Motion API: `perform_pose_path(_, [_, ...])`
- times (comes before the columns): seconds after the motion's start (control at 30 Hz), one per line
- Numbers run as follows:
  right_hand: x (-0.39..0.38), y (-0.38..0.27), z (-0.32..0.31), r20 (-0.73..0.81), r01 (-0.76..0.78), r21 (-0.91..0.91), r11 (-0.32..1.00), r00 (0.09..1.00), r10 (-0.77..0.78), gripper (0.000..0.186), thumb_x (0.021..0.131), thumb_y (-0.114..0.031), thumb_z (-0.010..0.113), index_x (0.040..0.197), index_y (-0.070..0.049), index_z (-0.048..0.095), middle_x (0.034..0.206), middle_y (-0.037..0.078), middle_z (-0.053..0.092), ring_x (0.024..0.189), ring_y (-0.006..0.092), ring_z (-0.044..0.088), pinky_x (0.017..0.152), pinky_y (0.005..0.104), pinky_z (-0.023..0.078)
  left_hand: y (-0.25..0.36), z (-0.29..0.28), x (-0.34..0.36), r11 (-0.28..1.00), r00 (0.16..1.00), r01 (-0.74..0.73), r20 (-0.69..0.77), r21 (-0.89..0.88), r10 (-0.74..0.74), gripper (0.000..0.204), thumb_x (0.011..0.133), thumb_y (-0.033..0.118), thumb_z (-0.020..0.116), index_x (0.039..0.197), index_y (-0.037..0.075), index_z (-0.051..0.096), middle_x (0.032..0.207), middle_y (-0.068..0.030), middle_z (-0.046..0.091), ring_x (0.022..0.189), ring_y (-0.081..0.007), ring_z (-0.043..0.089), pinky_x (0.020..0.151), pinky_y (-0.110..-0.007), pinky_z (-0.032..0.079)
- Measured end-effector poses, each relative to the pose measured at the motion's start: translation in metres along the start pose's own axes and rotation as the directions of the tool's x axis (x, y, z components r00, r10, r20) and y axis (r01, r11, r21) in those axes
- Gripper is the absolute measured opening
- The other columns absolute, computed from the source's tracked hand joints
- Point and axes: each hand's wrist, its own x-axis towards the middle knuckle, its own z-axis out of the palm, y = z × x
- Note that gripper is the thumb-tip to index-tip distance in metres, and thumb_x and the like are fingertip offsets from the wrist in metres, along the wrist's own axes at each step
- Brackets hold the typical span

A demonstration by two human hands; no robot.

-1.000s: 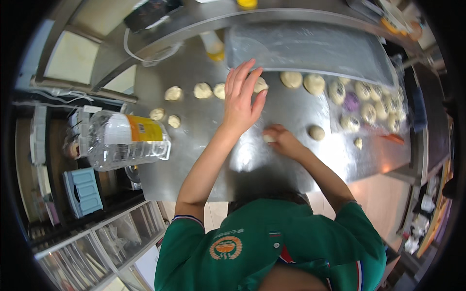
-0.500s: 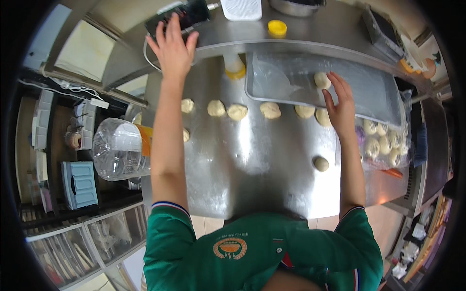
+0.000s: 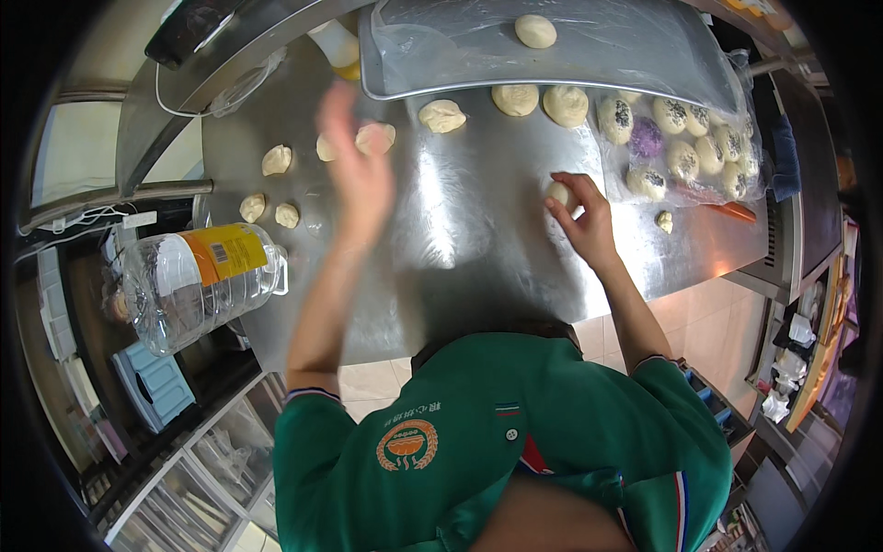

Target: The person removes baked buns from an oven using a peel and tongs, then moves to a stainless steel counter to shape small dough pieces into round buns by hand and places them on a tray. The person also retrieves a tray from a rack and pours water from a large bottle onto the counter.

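My left hand [image 3: 357,179] is motion-blurred over the left-middle of the steel bench [image 3: 460,248], in front of pale dough pieces [image 3: 443,116]; its fingers are too smeared to read. At the right middle, my right hand [image 3: 579,221] is closed on a small dough ball [image 3: 558,196] on the bench. Behind it sit two larger rounded dough pieces [image 3: 565,106]. A single dough ball [image 3: 535,31] rests on the grey tray [image 3: 635,46]. Seed-topped dough balls [image 3: 682,161] and a purple one [image 3: 647,137] lie under plastic at the right.
A large clear jug [image 3: 166,294] lies at the left, near small dough lumps [image 3: 253,207]. A black phone [image 3: 189,28] with a cable is on the upper shelf; a yellow-based bottle [image 3: 336,51] stands behind. An orange scraper [image 3: 731,212] lies at the right.
A dough ball appeared on the tray by half a second ago. Since then my left hand has come down from the phone, and my right hand has left the tray and grasped a bench ball.
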Motion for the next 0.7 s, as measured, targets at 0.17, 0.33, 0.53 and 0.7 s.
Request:
perform_pose_path(0.17, [0.003,-0.061,0.032,-0.036,0.116,0.551,0.826,0.993,-0.115,0.032,0.094,-0.006,0.064,0.124,-0.005,0.053,0.139,0.020,0.056,0.130,0.0323,0.052,0.108,0.0422,0.041,0.055,0.076,-0.121,0.147,0.601,0.772,0.632,-0.619,-0.490,0.062,0.108,0.055,0.030,0.149,0.010,0.042,0.149,-0.0097,0.047,0.139,-0.0240,0.044,0.117,-0.043,0.033])
perform_pose_path(0.33, [-0.005,-0.086,0.024,-0.159,0.263,0.227,0.938,0.960,-0.231,0.031,0.088,-0.003,0.065,0.117,-0.005,0.055,0.146,0.024,0.050,0.137,0.0391,0.047,0.112,0.0469,0.038,0.082,0.066,-0.118,-0.135,0.650,0.646,0.634,-0.752,-0.419,0.057,0.109,0.053,0.029,0.141,0.009,0.047,0.140,-0.0094,0.054,0.129,-0.0259,0.051,0.112,-0.043,0.038])
perform_pose_path(0.53, [-0.002,-0.103,0.007,-0.014,0.470,-0.198,0.860,0.876,-0.482,0.032,0.077,-0.013,0.082,0.106,-0.007,0.073,0.127,0.012,0.062,0.117,0.0322,0.057,0.102,0.0444,0.046,0.102,0.044,-0.113,0.000,0.655,0.672,0.595,-0.741,-0.466,0.045,0.111,0.044,0.033,0.136,0.011,0.048,0.129,-0.0074,0.057,0.119,-0.0210,0.055,0.104,-0.041,0.041])
perform_pose_path(0.7, [0.003,-0.110,0.018,-0.128,0.551,-0.144,0.822,0.813,-0.568,0.029,0.068,-0.012,0.083,0.096,-0.009,0.075,0.109,0.004,0.066,0.108,0.0304,0.058,0.094,0.0463,0.047,0.115,0.043,-0.116,0.042,0.632,0.690,0.574,-0.722,-0.521,0.041,0.111,0.039,0.035,0.139,0.010,0.045,0.130,-0.0066,0.054,0.122,-0.0198,0.052,0.105,-0.040,0.040])
